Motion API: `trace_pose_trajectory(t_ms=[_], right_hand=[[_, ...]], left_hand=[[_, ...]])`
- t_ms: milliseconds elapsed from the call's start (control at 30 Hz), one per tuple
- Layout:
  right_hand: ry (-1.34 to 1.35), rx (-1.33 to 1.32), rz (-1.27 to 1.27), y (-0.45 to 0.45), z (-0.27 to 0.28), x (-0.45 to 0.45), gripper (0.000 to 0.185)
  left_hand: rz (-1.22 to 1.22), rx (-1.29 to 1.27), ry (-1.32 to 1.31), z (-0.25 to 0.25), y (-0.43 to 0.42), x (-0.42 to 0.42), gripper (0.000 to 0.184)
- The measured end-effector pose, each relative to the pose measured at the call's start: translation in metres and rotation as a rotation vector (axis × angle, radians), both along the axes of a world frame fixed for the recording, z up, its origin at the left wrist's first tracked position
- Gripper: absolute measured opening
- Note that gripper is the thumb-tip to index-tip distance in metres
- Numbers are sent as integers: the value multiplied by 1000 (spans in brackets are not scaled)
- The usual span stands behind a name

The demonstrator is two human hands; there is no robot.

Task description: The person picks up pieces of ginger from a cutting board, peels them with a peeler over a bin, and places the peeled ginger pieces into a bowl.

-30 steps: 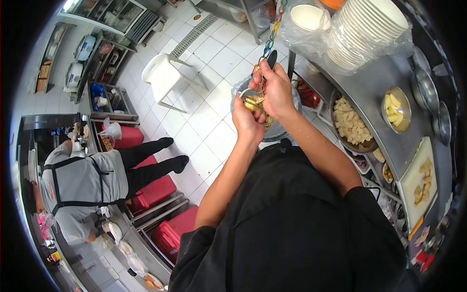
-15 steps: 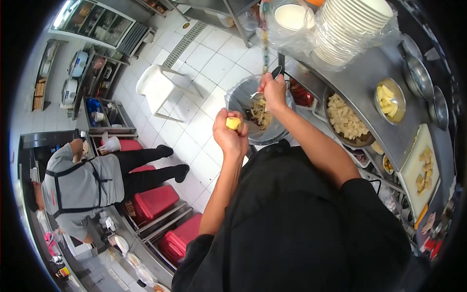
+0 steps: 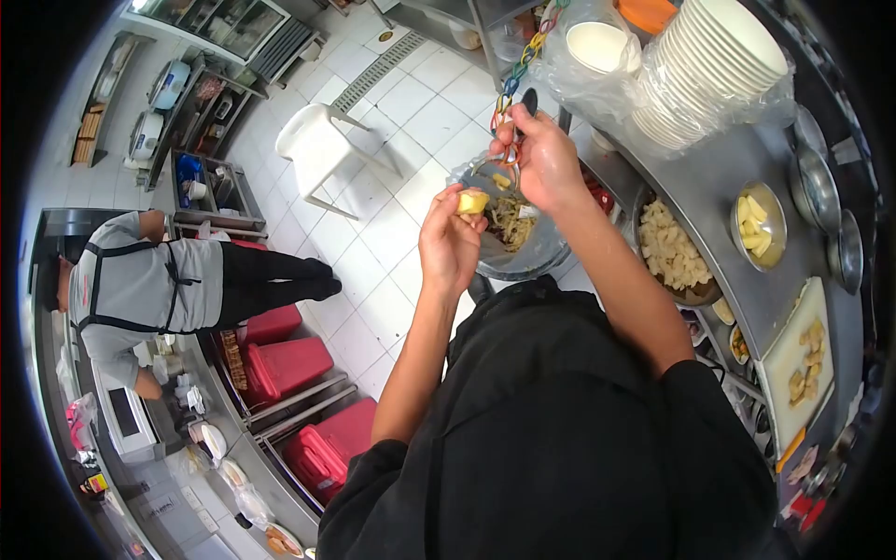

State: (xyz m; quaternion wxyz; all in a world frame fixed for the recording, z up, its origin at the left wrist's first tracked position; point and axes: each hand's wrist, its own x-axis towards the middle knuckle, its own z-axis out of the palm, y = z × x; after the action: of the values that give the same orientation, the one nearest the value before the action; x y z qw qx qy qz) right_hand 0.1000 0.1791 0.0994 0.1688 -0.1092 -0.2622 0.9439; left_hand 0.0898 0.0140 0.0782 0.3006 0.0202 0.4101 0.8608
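My left hand [image 3: 453, 245] is closed around a peeled yellow piece of food [image 3: 471, 203], potato-like, held over the bin. In my right hand [image 3: 549, 163] is a peeler, its black handle end [image 3: 530, 101] sticking out past the fingers; its blade is hard to make out. A multicoloured plastic chain [image 3: 519, 77] runs up from beside that hand. Below both hands stands a bin lined with a clear bag [image 3: 544, 261], holding brownish peelings [image 3: 509, 229]. A yellow scrap [image 3: 501, 180] shows near the bin's far side.
On the steel counter [image 3: 686, 173] to the right are stacked white bowls [image 3: 714, 65], a metal bowl of yellow pieces [image 3: 752, 229] and a cutting board [image 3: 782, 369] with chunks. Pale chunks [image 3: 674, 252] fill a pan below. A white stool [image 3: 322, 149] stands ahead; a co-worker [image 3: 159, 271] is at left.
My right hand has drawn up and back, its fingers now more raised around the peeler. My left hand has shifted slightly right and up with the yellow piece. The camera view has turned slightly.
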Motion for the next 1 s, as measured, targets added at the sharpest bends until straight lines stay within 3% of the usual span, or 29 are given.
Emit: trace_pose_trajectory(t_ms=[167, 300, 400, 600, 933, 1000], right_hand=[[-60, 35, -13, -22, 8, 7, 17], [-58, 93, -97, -28, 3, 10, 18], [-83, 114, -111, -37, -4, 10, 19], [-58, 97, -113, -44, -6, 13, 18], [-57, 89, -171, -48, -4, 14, 15], [-81, 72, -229, -51, -3, 14, 15]], left_hand=[[-30, 79, -3, 18, 22, 8, 28], [4, 78, -56, 2, 24, 11, 28], [143, -91, -135, -8, 32, 15, 37], [298, -92, -347, 4, 44, 22, 33], [280, -76, -348, 1, 47, 21, 27], [378, -85, -332, 0, 51, 21, 26]])
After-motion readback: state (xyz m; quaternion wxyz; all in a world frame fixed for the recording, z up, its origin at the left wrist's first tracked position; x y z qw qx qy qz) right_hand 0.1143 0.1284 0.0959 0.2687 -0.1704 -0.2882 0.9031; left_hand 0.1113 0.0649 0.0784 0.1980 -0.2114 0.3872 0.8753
